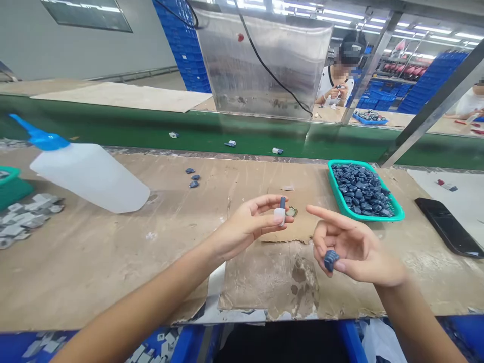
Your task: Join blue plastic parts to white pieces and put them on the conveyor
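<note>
1. The left hand [245, 227] is half closed, pinching a small white vial [279, 217] between thumb and fingertips, just left of the teal basket. The vial stands nearly upright, its long axis vertical and its dark blue stem pointing up. It looks light and stiff, but perhaps slick, so its body seems the best place to grip.
2. The right hand [350, 247], nearer the teal basket, has its index finger extended toward the vial. Its thumb and a fingertip pinch a ribbed dark blue cap [330, 260], short and tilted. The ribs should give a secure hold.
3. A stained cardboard sheet [272, 282] lies on the surface [113, 267] below both hands, left of the teal basket.
4. The teal basket [363, 218] holds a heap of similar blue caps [361, 190]; a black phone [448, 227] lies to its right.
5. Far left of the teal basket lies a white squeeze bottle [88, 176] with a blue nozzle.
6. Beyond the teal basket runs a green conveyor belt [151, 126], with a co-worker [335, 83] across it.
</note>
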